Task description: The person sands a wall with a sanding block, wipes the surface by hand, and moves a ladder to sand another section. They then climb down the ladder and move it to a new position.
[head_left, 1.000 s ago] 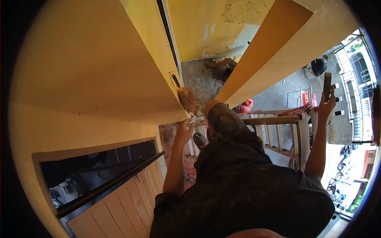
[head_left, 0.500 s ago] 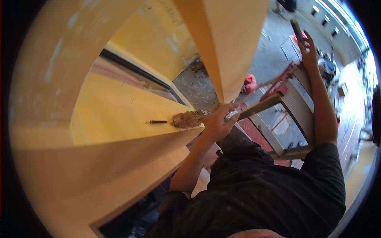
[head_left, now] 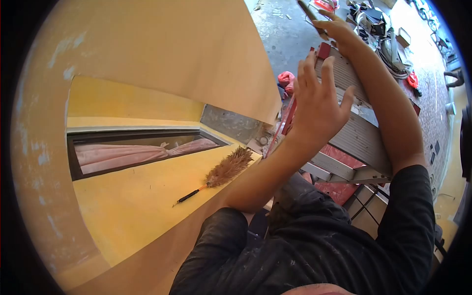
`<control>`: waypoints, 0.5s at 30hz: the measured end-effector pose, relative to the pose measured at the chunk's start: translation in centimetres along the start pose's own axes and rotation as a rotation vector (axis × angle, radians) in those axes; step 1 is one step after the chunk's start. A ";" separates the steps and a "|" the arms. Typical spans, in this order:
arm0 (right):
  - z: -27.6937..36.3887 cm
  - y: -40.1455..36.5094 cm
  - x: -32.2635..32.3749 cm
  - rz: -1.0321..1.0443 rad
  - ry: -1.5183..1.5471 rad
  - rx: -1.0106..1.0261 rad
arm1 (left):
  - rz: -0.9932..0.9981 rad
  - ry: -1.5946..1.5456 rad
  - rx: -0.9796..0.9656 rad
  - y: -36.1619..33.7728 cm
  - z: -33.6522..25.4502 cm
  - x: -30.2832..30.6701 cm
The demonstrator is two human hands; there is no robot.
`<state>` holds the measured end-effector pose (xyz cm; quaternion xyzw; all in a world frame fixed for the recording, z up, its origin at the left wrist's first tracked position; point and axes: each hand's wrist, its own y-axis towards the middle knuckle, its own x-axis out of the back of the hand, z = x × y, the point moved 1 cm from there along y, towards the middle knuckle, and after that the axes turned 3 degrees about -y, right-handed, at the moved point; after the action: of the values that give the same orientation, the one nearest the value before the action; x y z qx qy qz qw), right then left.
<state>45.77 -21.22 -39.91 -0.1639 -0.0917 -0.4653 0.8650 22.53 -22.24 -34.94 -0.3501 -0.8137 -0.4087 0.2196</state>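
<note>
My left hand (head_left: 322, 103) is raised over the ladder with its fingers spread and nothing visible in them. Beyond it, my right hand (head_left: 339, 34) grips a narrow brownish bar (head_left: 309, 12), close to the ladder's top end. The metal stepladder (head_left: 356, 132) has ribbed treads and red end parts, and overlaps both forearms in this view. Left of my left forearm, a brown feather duster (head_left: 228, 168) with a black and orange handle lies on the yellow surface (head_left: 142, 196).
A beige wall edge (head_left: 211, 54) juts out on the left. Below it sits a dark-framed window (head_left: 147, 152) with a pink curtain. Down on the grey floor (head_left: 280, 39) are a pink bag (head_left: 286, 77), coiled hoses (head_left: 391, 61) and assorted gear.
My left hand has left the wall corner beside the duster and moved up and right over the ladder. The view has shifted, bringing the window and duster more fully into sight.
</note>
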 end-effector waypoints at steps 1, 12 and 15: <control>1.0 -1.0 -0.4 0.043 0.063 -0.044 | 0.002 -0.007 -0.003 -0.3 -0.4 -0.2; 1.9 -2.5 -0.7 0.202 0.214 -0.210 | 0.337 0.257 0.489 -1.5 1.1 -0.6; 0.6 -1.6 -1.3 0.252 0.326 -0.218 | 0.364 0.154 0.501 -0.8 0.8 0.8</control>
<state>43.71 -20.82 -39.40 -0.1890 0.1210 -0.3811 0.8969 21.36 -21.58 -35.24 -0.3929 -0.7941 -0.1750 0.4293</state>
